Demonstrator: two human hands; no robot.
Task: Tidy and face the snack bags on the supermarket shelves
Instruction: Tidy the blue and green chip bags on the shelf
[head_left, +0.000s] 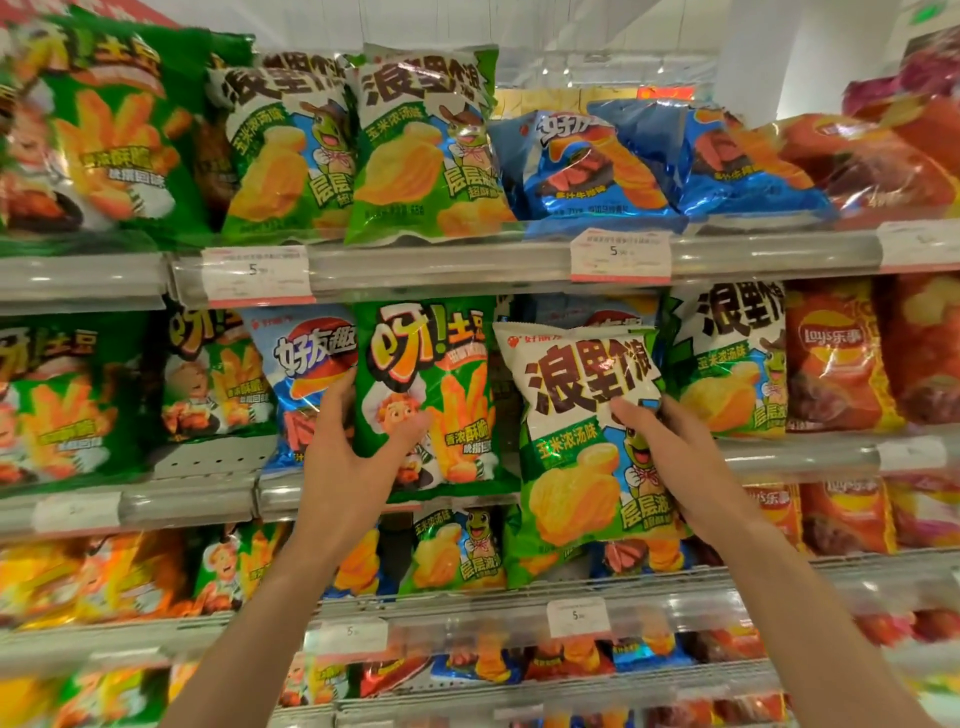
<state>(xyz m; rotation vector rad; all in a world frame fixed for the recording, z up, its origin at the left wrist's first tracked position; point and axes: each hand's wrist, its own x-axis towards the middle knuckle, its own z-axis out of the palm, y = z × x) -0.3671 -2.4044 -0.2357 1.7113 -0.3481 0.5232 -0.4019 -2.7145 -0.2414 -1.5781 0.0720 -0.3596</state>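
My left hand (353, 441) grips a green potato-stick bag (447, 364) by its lower left edge, thumb across the front, as it stands upright on the middle shelf. My right hand (660, 436) holds a white-and-green corn-chip bag (576, 415) out in front of the shelf, thumb on its face, fingers behind its right side. That bag tilts a little and hangs below the shelf rail (810, 454). A blue chip bag (306, 374) stands just left of the green one.
The top shelf carries green, white-green, blue (587, 161) and orange bags. Orange Lay's bags (836, 358) fill the right of the middle shelf. Lower shelves hold mixed bags. Price tags (621, 257) sit on the clear shelf rails.
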